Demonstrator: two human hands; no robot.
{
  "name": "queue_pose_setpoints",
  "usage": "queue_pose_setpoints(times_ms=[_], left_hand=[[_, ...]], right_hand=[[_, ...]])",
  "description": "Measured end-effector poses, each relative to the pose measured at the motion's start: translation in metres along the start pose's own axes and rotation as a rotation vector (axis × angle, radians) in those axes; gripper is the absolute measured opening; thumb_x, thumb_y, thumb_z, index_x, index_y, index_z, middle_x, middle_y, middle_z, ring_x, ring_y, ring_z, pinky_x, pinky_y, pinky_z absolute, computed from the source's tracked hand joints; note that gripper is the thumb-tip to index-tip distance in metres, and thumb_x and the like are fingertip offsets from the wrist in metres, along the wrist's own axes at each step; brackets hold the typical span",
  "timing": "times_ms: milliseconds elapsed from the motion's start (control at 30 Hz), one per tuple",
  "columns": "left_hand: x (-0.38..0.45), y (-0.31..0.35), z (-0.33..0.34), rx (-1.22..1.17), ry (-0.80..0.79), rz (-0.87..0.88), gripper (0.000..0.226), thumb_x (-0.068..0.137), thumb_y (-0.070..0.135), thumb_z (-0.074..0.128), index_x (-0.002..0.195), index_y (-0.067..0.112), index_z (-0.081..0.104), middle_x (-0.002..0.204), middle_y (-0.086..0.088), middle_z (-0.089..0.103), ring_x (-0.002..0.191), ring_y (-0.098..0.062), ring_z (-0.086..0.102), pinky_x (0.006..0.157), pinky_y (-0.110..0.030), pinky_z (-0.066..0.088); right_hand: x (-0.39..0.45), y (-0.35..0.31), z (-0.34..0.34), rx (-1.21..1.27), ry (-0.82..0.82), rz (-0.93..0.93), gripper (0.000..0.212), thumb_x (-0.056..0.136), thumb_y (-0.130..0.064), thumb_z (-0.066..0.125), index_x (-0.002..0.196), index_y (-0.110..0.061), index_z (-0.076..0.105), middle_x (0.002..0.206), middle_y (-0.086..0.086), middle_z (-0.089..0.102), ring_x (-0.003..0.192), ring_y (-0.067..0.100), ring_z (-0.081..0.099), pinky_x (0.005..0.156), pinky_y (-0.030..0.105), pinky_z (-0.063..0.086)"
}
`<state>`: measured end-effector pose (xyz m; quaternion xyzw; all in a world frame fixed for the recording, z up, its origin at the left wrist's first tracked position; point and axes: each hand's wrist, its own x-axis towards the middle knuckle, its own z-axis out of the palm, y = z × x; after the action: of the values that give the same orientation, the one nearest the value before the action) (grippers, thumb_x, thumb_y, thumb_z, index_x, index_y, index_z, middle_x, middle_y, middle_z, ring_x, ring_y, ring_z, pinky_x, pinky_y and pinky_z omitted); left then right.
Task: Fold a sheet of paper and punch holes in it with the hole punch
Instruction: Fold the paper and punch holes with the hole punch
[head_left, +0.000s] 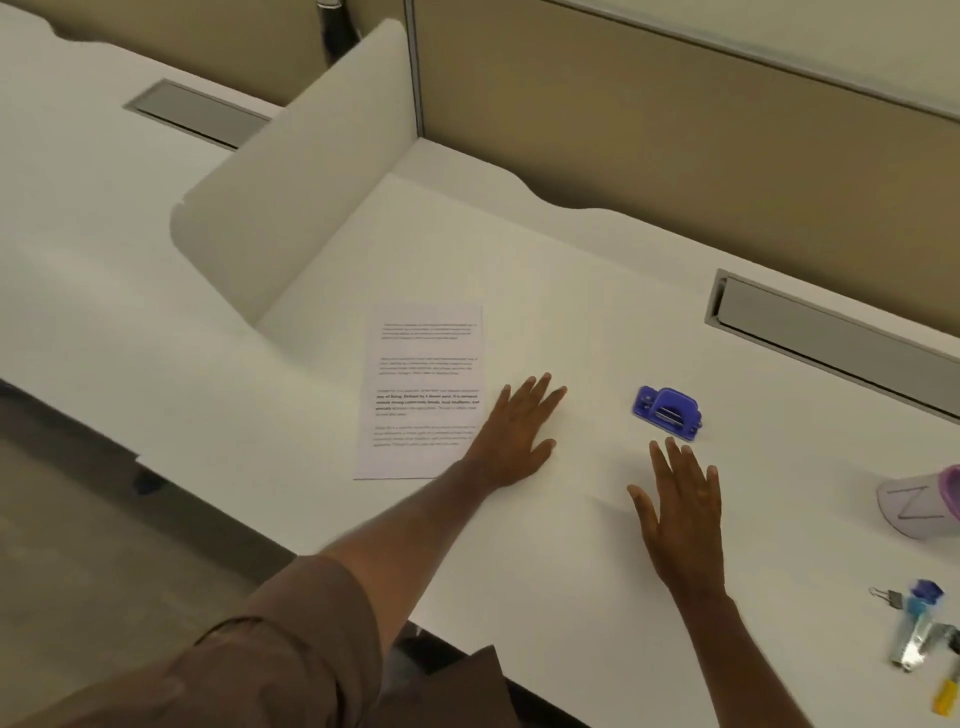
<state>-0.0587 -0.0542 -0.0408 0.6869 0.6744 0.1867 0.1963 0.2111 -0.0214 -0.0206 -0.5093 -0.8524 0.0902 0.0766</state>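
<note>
A printed sheet of paper (423, 389) lies flat and unfolded on the white desk (545, 291). My left hand (517, 434) rests palm down on the desk just right of the sheet, its wrist over the paper's lower right corner, fingers straight. A small blue hole punch (667, 408) stands to the right of that hand. My right hand (678, 499) lies flat with spread fingers just below the punch, fingertips a little short of it. Neither hand holds anything.
A white divider panel (296, 192) rises at the back left. A grey cable-tray lid (831, 338) sits at the back right. A lilac shoe (919, 501) and a heap of binder clips and small stationery (919, 623) lie at the right edge.
</note>
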Motion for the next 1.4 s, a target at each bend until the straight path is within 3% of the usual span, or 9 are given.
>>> queue_pose_setpoints(times_ms=[267, 400, 700, 933, 1033, 1167, 1300, 1400], left_hand=[[-0.032, -0.077, -0.055, 0.0, 0.232, -0.093, 0.069, 0.098, 0.021, 0.055, 0.159, 0.012, 0.026, 0.169, -0.01, 0.018, 0.157, -0.028, 0.015, 0.128, -0.049, 0.01], [-0.053, -0.118, -0.081, 0.062, 0.345, -0.218, 0.066, 0.101, 0.025, 0.056, 0.158, 0.008, 0.028, 0.167, -0.014, 0.022, 0.156, -0.033, 0.018, 0.127, -0.053, 0.014], [-0.063, -0.157, -0.082, 0.187, 0.234, -0.407, 0.069, 0.106, 0.041, 0.043, 0.159, 0.003, 0.02, 0.168, -0.016, 0.015, 0.157, -0.034, 0.011, 0.127, -0.054, 0.005], [-0.06, -0.167, -0.071, 0.251, 0.122, -0.468, 0.077, 0.104, 0.055, 0.031, 0.16, 0.004, 0.016, 0.169, -0.016, 0.008, 0.158, -0.034, 0.005, 0.127, -0.057, 0.002], [-0.062, -0.172, -0.065, 0.286, 0.134, -0.46, 0.079, 0.102, 0.057, 0.023, 0.16, 0.003, 0.019, 0.169, -0.016, 0.01, 0.158, -0.033, 0.008, 0.126, -0.058, 0.006], [-0.062, -0.18, -0.056, 0.316, 0.163, -0.445, 0.079, 0.102, 0.057, 0.022, 0.16, 0.003, 0.02, 0.17, -0.016, 0.01, 0.158, -0.033, 0.009, 0.126, -0.059, 0.009], [-0.061, -0.182, -0.051, 0.314, 0.194, -0.435, 0.077, 0.103, 0.056, 0.024, 0.16, 0.004, 0.019, 0.17, -0.015, 0.01, 0.158, -0.031, 0.008, 0.126, -0.059, 0.009], [-0.061, -0.182, -0.051, 0.325, 0.194, -0.435, 0.077, 0.103, 0.055, 0.025, 0.16, 0.004, 0.018, 0.17, -0.015, 0.009, 0.158, -0.031, 0.007, 0.126, -0.059, 0.009]], right_hand=[[0.038, -0.064, 0.02, 0.048, -0.002, -0.107, 0.065, 0.101, -0.052, 0.029, 0.155, -0.016, 0.031, 0.162, 0.008, 0.03, 0.152, 0.024, 0.022, 0.124, 0.051, 0.015], [0.058, -0.096, 0.028, 0.055, -0.023, -0.164, 0.065, 0.101, -0.051, 0.029, 0.154, -0.014, 0.033, 0.162, 0.008, 0.029, 0.152, 0.025, 0.022, 0.123, 0.053, 0.016], [0.103, -0.162, 0.049, 0.036, -0.061, -0.256, 0.067, 0.101, -0.053, 0.031, 0.152, -0.01, 0.037, 0.161, 0.012, 0.032, 0.149, 0.03, 0.028, 0.122, 0.053, 0.021], [0.13, -0.19, 0.068, 0.073, -0.128, -0.259, 0.07, 0.102, -0.054, 0.032, 0.156, -0.009, 0.027, 0.164, 0.011, 0.022, 0.153, 0.025, 0.02, 0.125, 0.044, 0.015], [0.133, -0.199, 0.071, 0.182, -0.149, -0.196, 0.068, 0.102, -0.046, 0.043, 0.157, -0.011, 0.023, 0.165, 0.007, 0.022, 0.152, 0.02, 0.02, 0.124, 0.034, 0.018], [0.141, -0.213, 0.069, 0.288, -0.144, -0.027, 0.065, 0.101, -0.035, 0.05, 0.156, -0.013, 0.026, 0.157, 0.004, 0.039, 0.143, 0.021, 0.034, 0.114, 0.036, 0.036], [0.163, -0.226, 0.061, 0.465, -0.089, 0.308, 0.052, 0.098, -0.024, 0.055, 0.146, -0.007, 0.045, 0.133, 0.007, 0.062, 0.123, 0.025, 0.057, 0.105, 0.037, 0.044], [0.181, -0.228, 0.059, 0.517, -0.123, 0.503, 0.035, 0.093, -0.021, 0.055, 0.123, -0.007, 0.066, 0.127, 0.004, 0.068, 0.118, 0.025, 0.061, 0.097, 0.032, 0.044]])
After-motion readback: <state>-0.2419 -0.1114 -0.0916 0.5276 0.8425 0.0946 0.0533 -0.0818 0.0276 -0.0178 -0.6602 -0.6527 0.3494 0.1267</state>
